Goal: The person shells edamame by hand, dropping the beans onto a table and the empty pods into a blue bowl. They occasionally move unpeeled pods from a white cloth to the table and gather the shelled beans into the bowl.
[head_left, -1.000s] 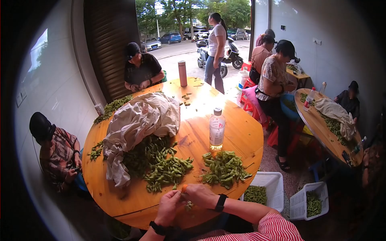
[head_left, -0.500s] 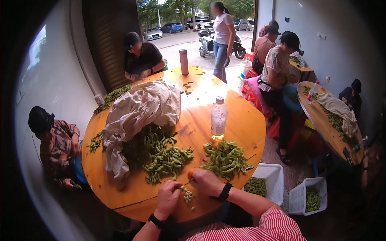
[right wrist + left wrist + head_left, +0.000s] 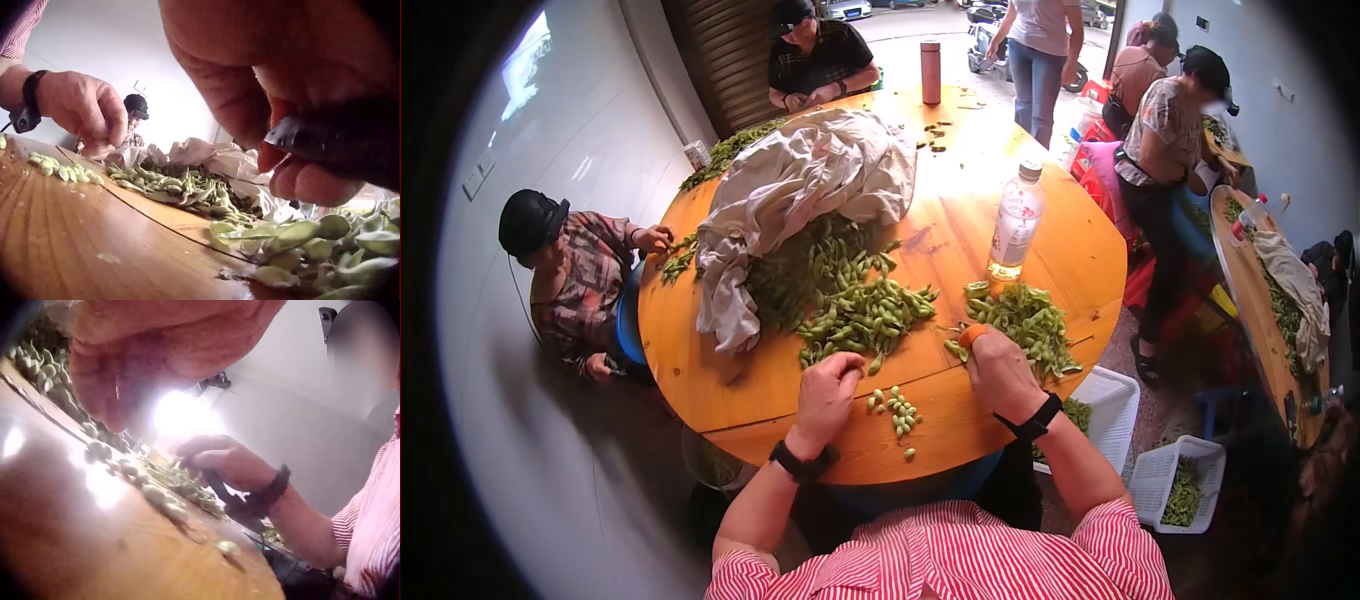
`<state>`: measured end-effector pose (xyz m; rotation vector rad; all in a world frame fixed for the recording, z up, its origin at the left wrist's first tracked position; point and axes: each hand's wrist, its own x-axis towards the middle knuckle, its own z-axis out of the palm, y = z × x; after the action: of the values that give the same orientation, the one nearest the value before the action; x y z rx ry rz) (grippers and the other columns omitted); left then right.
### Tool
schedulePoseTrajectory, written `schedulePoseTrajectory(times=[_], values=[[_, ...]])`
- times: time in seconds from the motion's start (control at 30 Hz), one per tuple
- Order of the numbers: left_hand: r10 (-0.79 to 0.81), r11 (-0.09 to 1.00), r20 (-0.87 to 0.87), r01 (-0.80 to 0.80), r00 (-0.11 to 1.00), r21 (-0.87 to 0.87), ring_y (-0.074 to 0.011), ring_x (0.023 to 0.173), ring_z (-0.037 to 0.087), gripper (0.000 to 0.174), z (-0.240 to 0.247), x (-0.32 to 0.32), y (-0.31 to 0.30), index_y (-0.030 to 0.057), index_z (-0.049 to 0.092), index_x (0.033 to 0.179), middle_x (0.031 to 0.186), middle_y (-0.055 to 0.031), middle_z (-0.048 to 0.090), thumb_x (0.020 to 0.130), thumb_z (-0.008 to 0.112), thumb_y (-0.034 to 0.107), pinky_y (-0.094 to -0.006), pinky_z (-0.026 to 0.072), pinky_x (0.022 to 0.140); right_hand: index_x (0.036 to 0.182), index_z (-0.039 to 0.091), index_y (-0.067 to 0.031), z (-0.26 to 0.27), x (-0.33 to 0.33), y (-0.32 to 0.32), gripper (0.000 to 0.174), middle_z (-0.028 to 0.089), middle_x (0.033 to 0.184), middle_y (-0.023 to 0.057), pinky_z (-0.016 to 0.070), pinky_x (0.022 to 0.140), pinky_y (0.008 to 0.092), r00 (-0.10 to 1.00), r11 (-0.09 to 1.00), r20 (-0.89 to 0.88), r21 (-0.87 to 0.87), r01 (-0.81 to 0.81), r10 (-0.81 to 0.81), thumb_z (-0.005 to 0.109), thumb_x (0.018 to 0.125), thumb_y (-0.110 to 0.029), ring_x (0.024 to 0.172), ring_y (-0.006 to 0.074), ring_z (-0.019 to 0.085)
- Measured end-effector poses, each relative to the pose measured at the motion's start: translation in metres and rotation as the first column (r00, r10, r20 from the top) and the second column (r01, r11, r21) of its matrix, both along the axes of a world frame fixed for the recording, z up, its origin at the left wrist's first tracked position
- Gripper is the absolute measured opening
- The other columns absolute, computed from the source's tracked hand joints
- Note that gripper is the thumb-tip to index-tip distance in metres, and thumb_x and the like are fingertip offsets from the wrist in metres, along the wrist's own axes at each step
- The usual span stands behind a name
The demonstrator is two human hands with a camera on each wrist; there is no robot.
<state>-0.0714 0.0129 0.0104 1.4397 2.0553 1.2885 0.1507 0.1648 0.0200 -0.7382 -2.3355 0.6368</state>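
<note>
Shelled green beans [image 3: 902, 412] lie in a small cluster on the round wooden table [image 3: 970, 430], between my two hands. My left hand [image 3: 828, 398] is left of them, its fingers loosely bent close to a heap of green bean pods [image 3: 870, 318]; nothing shows between the fingers. My right hand [image 3: 1003, 372] is at the left edge of a second pod pile [image 3: 1032, 325]. Something orange [image 3: 972, 336] covers a fingertip there. Inside the right hand's bent fingers [image 3: 319, 184] is a dark shape with a shiny tip [image 3: 281, 132]; I cannot tell what it is.
A cream cloth [image 3: 800, 190] covers part of the heap. A drink bottle [image 3: 1016, 222] stands behind the right pile, and a pink flask [image 3: 930, 72] farther back. White baskets [image 3: 1180, 485] with pods sit on the floor at right. Other people [image 3: 575, 270] sit around this table.
My hands have parted from close together above the beans. The left has shifted left toward the large heap, the right has moved to the right pile. The head view has tilted down.
</note>
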Motion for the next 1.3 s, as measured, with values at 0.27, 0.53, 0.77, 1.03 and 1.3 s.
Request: schedulePoseTrajectory(times=[0.27,0.53,0.77,1.03,1.3], values=[[-0.131,0.975,-0.393,0.048,0.91,-0.215,-0.0348,0.085,0.062,0.017,-0.003,-0.001,0.02,0.005,0.064,0.095,0.09,-0.0135,0.06,0.082,0.068,0.015,-0.0425,0.0503,0.071,0.103,0.066,0.0004,-0.01,-0.013,-0.029,0.02,0.063,0.083,0.0227,0.0518,0.07,0.0438,0.984,0.981,0.045,-0.1,-0.165,0.171,0.056,0.087,-0.004,0.078,0.0386,0.064],[-0.077,0.98,0.155,0.103,0.985,-0.169,-0.0163,0.071,0.062,0.015,0.002,0.017,0.009,-0.0006,0.065,0.093,0.081,-0.0072,0.067,0.084,0.07,0.011,-0.0292,0.0496,0.063,0.105,0.062,0.007,0.009,-0.027,-0.042,0.026,0.061,0.076,0.0295,0.0491,0.067,0.0493,0.989,0.928,-0.064,-0.34,-0.15,0.136,0.055,0.089,-0.012,0.074,0.0443,0.063],[-0.101,0.984,0.433,0.153,0.896,-0.088,-0.0035,0.069,0.056,0.012,0.001,0.035,-0.002,-0.001,0.065,0.1,0.081,0.0007,0.065,0.091,0.067,0.007,-0.0203,0.0459,0.06,0.11,0.062,0.0039,-0.02,-0.035,-0.04,0.026,0.061,0.074,0.0265,0.0501,0.063,0.044,0.985,0.954,0.001,-0.25,-0.165,0.171,0.058,0.087,-0.009,0.071,0.0399,0.065],[-0.162,0.987,0.222,0.162,0.961,0.019,-0.0054,0.068,0.059,0.01,0.0,0.038,0.0,-0.0034,0.065,0.097,0.08,-0.0014,0.066,0.09,0.067,0.005,-0.0212,0.0478,0.06,0.098,0.063,0.005,-0.001,-0.03,-0.043,0.019,0.062,0.078,0.0281,0.051,0.065,0.047,0.981,0.951,0.0,-0.248,-0.187,0.193,0.058,0.087,-0.01,0.076,0.0432,0.064],[-0.158,0.987,0.0,0.158,0.987,0.027,-0.0306,0.074,0.066,0.009,0.018,0.047,0.001,-0.0036,0.064,0.09,0.082,-0.0176,0.066,0.085,0.066,0.004,-0.0362,0.0519,0.066,0.095,0.06,0.0037,-0.004,-0.031,-0.047,0.017,0.063,0.078,0.0284,0.0509,0.066,0.0496,0.98,0.948,0.015,-0.259,-0.186,0.196,0.057,0.088,-0.011,0.078,0.0446,0.063]])
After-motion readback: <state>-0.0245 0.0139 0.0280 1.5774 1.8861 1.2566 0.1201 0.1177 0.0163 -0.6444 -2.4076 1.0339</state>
